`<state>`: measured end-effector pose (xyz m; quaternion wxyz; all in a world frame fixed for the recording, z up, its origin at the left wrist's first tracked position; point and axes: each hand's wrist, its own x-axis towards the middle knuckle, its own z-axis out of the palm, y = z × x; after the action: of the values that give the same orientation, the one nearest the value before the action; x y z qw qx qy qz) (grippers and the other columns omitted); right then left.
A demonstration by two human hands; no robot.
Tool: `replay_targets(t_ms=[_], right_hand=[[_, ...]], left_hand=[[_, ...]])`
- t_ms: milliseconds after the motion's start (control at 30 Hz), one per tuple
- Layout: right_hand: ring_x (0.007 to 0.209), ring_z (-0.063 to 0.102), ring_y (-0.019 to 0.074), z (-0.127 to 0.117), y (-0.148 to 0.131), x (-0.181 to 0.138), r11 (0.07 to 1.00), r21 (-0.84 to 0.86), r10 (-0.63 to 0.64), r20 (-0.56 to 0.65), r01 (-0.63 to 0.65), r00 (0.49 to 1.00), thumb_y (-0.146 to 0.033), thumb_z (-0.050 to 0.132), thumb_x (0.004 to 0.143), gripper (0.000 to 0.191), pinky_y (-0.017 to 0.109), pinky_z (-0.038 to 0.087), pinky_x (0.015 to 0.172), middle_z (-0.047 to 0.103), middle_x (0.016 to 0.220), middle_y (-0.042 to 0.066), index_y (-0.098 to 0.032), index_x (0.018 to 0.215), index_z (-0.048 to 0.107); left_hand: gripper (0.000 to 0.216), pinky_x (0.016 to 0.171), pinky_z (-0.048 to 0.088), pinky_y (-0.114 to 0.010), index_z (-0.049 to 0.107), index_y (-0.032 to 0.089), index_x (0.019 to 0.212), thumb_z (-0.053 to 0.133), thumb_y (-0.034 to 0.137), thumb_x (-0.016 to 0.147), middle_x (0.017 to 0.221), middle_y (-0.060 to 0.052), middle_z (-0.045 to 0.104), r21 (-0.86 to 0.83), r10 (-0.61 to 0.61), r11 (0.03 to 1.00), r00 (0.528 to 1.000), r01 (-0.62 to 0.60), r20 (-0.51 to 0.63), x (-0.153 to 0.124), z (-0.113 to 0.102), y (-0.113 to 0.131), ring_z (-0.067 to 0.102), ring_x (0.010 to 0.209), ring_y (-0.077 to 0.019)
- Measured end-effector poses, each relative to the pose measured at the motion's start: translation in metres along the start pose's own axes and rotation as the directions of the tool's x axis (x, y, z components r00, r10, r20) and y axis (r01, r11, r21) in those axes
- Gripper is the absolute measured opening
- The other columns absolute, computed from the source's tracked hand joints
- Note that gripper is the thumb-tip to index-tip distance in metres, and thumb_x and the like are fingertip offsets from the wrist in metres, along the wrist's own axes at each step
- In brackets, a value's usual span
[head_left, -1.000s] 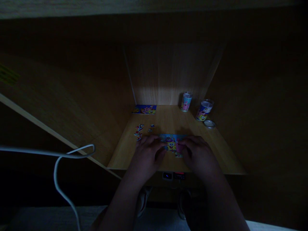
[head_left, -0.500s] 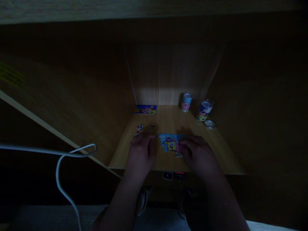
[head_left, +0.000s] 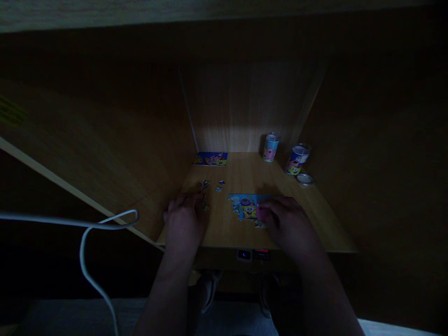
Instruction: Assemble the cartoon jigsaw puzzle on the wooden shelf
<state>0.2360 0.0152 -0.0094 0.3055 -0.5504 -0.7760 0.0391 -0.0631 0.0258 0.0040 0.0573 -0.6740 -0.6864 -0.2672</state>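
A partly joined cartoon jigsaw puzzle (head_left: 249,211) lies near the front of a wooden shelf. My right hand (head_left: 289,221) rests over its right end, index finger touching the pink part and thumb held apart, hiding that side. To the left, my left hand (head_left: 184,219) is lowered beside loose puzzle pieces (head_left: 205,206), its fingers apart; the dim light hides the fingertips. More loose pieces (head_left: 205,185) lie just beyond it, and a couple of small pieces (head_left: 219,189) sit between them and the puzzle.
A cartoon picture card (head_left: 210,159) lies at the back left. Two printed cans, one light blue (head_left: 270,149) and one darker (head_left: 297,161), stand at the back right beside a round lid (head_left: 304,179). Side walls enclose the shelf. A white cable (head_left: 84,252) hangs at left.
My left hand has moved left, from beside the puzzle to the loose pieces, uncovering the small pieces there. My right hand has stayed over the puzzle's right end.
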Motion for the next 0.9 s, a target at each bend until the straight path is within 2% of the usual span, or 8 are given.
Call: replay_targets(t_ms=[200,433,567,667,733,900], right_hand=[[0.113,0.07,0.029,0.001,0.001,0.0,1.0,0.012,0.0,-0.009,0.0,1.0,-0.024,0.063,0.107,0.02,0.046,0.055,0.105,0.081,0.121,0.007,-0.028,0.114,0.081],[0.116,0.069,0.0297,0.0,0.001,-0.001,1.0,0.008,0.001,-0.001,-0.001,1.0,-0.022,0.062,0.106,0.022,0.048,0.055,0.106,0.08,0.123,0.007,-0.027,0.116,0.081],[0.116,0.07,0.0295,0.0,0.001,-0.001,1.0,0.006,-0.005,-0.013,0.005,1.0,-0.021,0.063,0.105,0.022,0.047,0.056,0.106,0.081,0.122,0.007,-0.027,0.116,0.081],[0.115,0.07,0.0293,0.001,0.001,-0.001,1.0,-0.002,-0.007,-0.023,0.006,1.0,-0.021,0.062,0.105,0.022,0.047,0.056,0.106,0.081,0.122,0.007,-0.027,0.114,0.081],[0.114,0.071,0.0295,0.001,0.001,-0.001,1.0,-0.009,-0.003,-0.028,0.003,1.0,-0.023,0.063,0.106,0.021,0.047,0.056,0.105,0.081,0.122,0.007,-0.027,0.114,0.082],[0.113,0.071,0.0294,0.003,0.002,-0.001,1.0,-0.013,-0.004,-0.03,0.004,1.0,-0.022,0.065,0.104,0.021,0.046,0.056,0.104,0.081,0.122,0.007,-0.028,0.115,0.082]], left_hand=[[0.05,0.105,0.062,-0.053,0.08,0.019,0.12,0.054,-0.003,0.083,0.12,-0.015,0.079,-0.052,-0.011,0.999,1.0,0.01,-0.024,0.003,0.003,-0.011,0.074,0.113,-0.0365],[0.046,0.103,0.065,-0.052,0.081,0.021,0.12,0.054,0.003,0.088,0.122,-0.014,0.082,-0.167,-0.05,0.985,0.998,0.053,0.022,0.005,-0.005,-0.019,0.079,0.111,-0.0356],[0.042,0.103,0.065,-0.046,0.081,0.022,0.119,0.055,0.005,0.091,0.119,-0.01,0.084,-0.188,0.006,0.982,0.999,0.004,0.054,0.003,-0.011,-0.025,0.081,0.109,-0.0315],[0.023,0.099,0.066,-0.044,0.081,0.024,0.113,0.061,0.021,0.101,0.111,-0.008,0.085,-0.214,0.075,0.975,0.994,-0.057,0.078,0.003,-0.016,-0.026,0.081,0.103,-0.0301],[0.016,0.096,0.067,-0.045,0.082,0.026,0.109,0.068,0.029,0.102,0.108,-0.007,0.085,-0.226,0.126,0.969,0.987,-0.101,0.096,0.004,-0.017,-0.024,0.081,0.101,-0.0302],[0.009,0.096,0.065,-0.047,0.085,0.026,0.099,0.076,0.025,0.098,0.107,-0.007,0.084,-0.244,0.202,0.955,0.97,-0.166,0.132,0.003,-0.019,-0.021,0.08,0.102,-0.0295]])
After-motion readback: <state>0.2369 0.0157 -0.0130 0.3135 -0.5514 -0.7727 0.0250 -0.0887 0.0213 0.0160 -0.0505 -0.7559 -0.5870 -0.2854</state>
